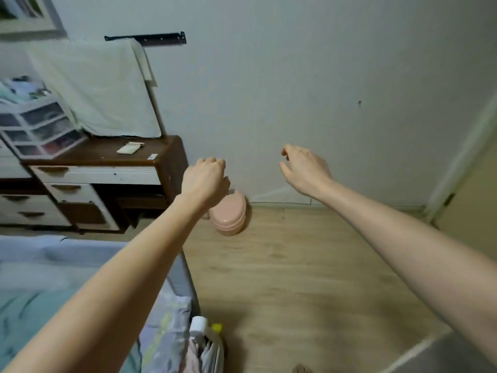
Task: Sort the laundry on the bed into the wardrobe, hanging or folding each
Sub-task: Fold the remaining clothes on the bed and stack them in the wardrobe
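Both my arms reach forward over the wooden floor, away from the bed (pixel 48 265) at the lower left. My left hand (pixel 205 180) is curled into a fist and holds nothing that I can see. My right hand (pixel 305 168) hangs in the air with loosely bent fingers, empty. The bed shows a pale blue cover and a teal cloth (pixel 29 313) on it. No wardrobe is in view.
A dark wooden dresser (pixel 113 179) with white drawers stands at the left, bearing a clear plastic drawer unit (pixel 40 127) and a draped white cloth (pixel 99 87). A pink lidded container (pixel 230 216) sits on the floor by the wall. A bag with bottles (pixel 205 343) stands at the bed's foot.
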Motion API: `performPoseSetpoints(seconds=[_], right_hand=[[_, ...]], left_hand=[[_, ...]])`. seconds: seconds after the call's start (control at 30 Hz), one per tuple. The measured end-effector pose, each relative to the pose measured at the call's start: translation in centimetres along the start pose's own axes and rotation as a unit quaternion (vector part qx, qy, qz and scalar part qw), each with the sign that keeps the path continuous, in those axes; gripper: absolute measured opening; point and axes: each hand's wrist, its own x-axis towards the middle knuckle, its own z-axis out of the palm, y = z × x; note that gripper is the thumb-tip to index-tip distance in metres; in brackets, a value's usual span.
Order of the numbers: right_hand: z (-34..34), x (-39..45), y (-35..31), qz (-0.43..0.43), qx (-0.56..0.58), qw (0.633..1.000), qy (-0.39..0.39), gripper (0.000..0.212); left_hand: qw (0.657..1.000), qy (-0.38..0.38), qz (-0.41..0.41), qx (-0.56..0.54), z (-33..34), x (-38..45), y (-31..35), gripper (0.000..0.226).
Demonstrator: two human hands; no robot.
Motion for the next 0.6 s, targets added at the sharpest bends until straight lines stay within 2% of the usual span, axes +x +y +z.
performPoseSetpoints(seconds=[0.13,0.23,0.3,0.43,0.6], right_hand=[[7.0,10.5,-0.3,-0.050,-0.043,0.993,-0.099,0.037],[11.4,18.5,-1.0,-0.070,-0.059,0.972,-0.218,0.048],[14.3,23.8,-2.0,-0.092,-0.069,0.958,-0.261,0.048],[20.4,33.0,-5.9,-0.175,-0.070,0.934,-0.304,0.039],[27.3,41.6,-13.9,-0.285,-0.025,0.923,-0.257,0.040]], left_hand=[[0.991,-0.110,-0.053,0.048,4.7,7.3,-4.0,0.035],[0.979,-0.166,-0.120,0.025,7.4,12.6,-7.6,0.035],[0.970,-0.186,-0.158,0.011,8.9,15.5,-10.5,0.034],[0.949,-0.221,-0.224,0.014,10.9,19.3,-16.8,0.034],[0.926,-0.213,-0.310,0.037,13.5,21.8,-26.9,0.030]])
